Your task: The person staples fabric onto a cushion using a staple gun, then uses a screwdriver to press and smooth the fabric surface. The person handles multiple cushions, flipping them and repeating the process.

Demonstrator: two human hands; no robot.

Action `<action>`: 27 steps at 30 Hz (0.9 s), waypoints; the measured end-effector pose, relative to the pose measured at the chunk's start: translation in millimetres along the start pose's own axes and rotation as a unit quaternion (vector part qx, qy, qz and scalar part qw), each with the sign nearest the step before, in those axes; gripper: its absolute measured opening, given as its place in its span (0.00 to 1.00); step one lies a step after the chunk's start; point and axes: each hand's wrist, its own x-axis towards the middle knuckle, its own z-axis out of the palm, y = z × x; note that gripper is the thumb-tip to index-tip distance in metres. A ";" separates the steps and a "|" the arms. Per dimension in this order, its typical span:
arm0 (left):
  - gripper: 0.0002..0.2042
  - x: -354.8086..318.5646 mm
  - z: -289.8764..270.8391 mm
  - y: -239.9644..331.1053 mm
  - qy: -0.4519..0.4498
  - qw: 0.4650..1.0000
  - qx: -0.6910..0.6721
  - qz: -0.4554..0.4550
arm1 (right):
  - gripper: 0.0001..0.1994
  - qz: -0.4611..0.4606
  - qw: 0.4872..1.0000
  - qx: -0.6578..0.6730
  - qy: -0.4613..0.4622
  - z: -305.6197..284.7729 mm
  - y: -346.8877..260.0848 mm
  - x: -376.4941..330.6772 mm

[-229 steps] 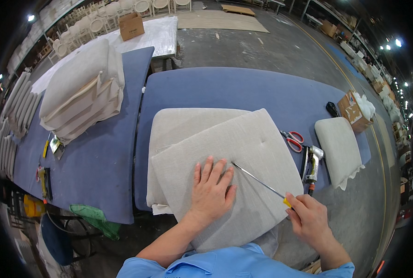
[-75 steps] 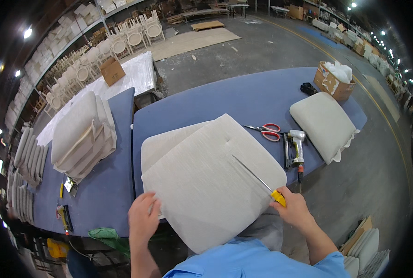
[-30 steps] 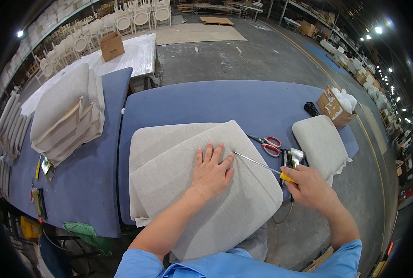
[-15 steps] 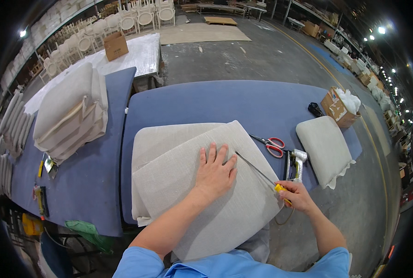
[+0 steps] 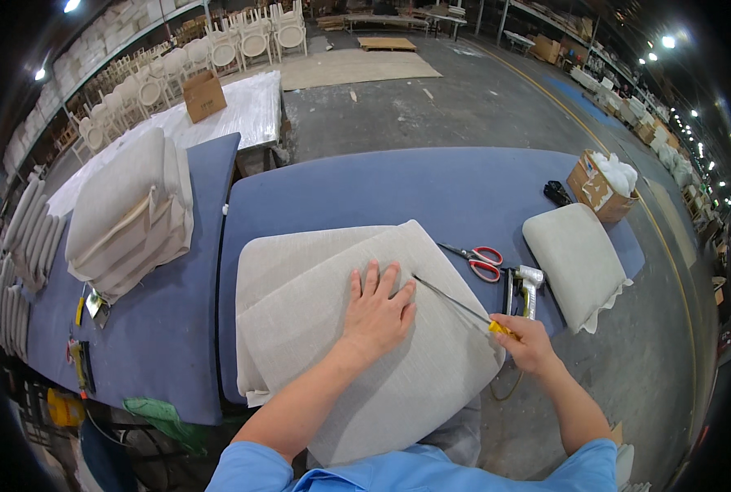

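Big flat grey fabric seat cushion (image 5: 333,344) lies on blue table (image 5: 431,189) | left hand (image 5: 375,313) presses flat on cushion, fingers spread | right hand (image 5: 528,344), at cushion's right edge, squeezes yellow-handled thin metal tool (image 5: 457,303) | rod slants up-left across cushion toward left hand's fingertips

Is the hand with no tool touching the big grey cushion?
Touching. The head view shows the left hand lying flat, fingers spread, pressed on the grey cushion, with no gap under it.
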 end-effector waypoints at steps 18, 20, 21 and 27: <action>0.24 -0.9 0.5 1.8 0.027 1.000 -0.011 -0.001 | 0.21 0.408 0.663 0.591 -0.211 -14.2 34.1 7.1; 0.25 -1.3 -0.2 2.6 0.030 0.999 -0.020 -0.009 | 0.21 0.390 0.763 0.480 -0.186 -18.4 24.0 8.5; 0.25 -2.9 -0.5 1.5 0.032 0.999 -0.024 -0.016 | 0.21 0.377 0.807 0.420 -0.174 -20.1 17.0 9.4; 0.27 -1.0 -0.2 3.7 0.025 1.000 0.003 -0.018 | 0.21 0.290 0.934 0.174 -0.116 -31.3 -13.0 -4.8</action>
